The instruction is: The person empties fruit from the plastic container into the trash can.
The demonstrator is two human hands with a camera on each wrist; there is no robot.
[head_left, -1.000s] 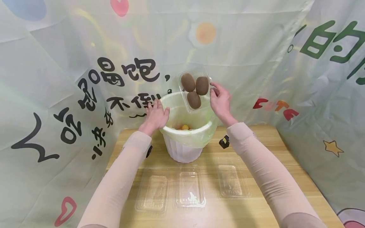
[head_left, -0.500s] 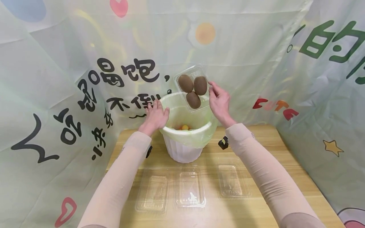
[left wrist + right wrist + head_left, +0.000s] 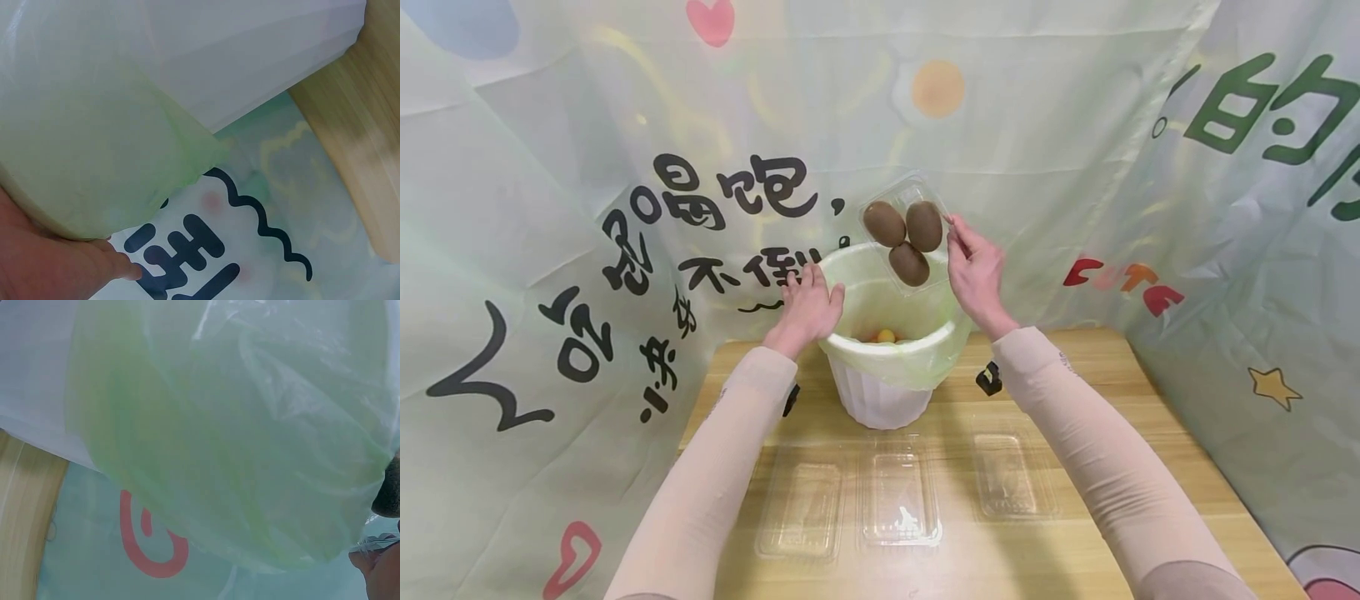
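Observation:
My right hand (image 3: 976, 271) pinches the right edge of a clear plastic tray (image 3: 908, 190), tilted over the far side of a white bin (image 3: 882, 398). Three brown kiwis (image 3: 909, 264) sit in the tray. A light green bag (image 3: 951, 358) lines the bin and hangs over its rim. My left hand (image 3: 808, 308) rests on the bin's left rim with its fingers stretched out; part of it shows below the bag in the left wrist view. At the right wrist view's edge, fingers (image 3: 381, 575) hold the tray, with one kiwi (image 3: 389, 494) partly visible.
Inside the bin lies a small yellow round thing (image 3: 886, 336) beside reddish ones. Three clear plastic trays, the left one (image 3: 801, 508), the middle one (image 3: 898, 496) and the right one (image 3: 1011, 475), lie on the wooden table (image 3: 1097, 400). Printed cloth (image 3: 1037, 125) encloses the table's back and sides.
The right hand has shifted slightly left with the tray, and the kiwis sit a little further left in view. The left hand stays on the bin's rim.

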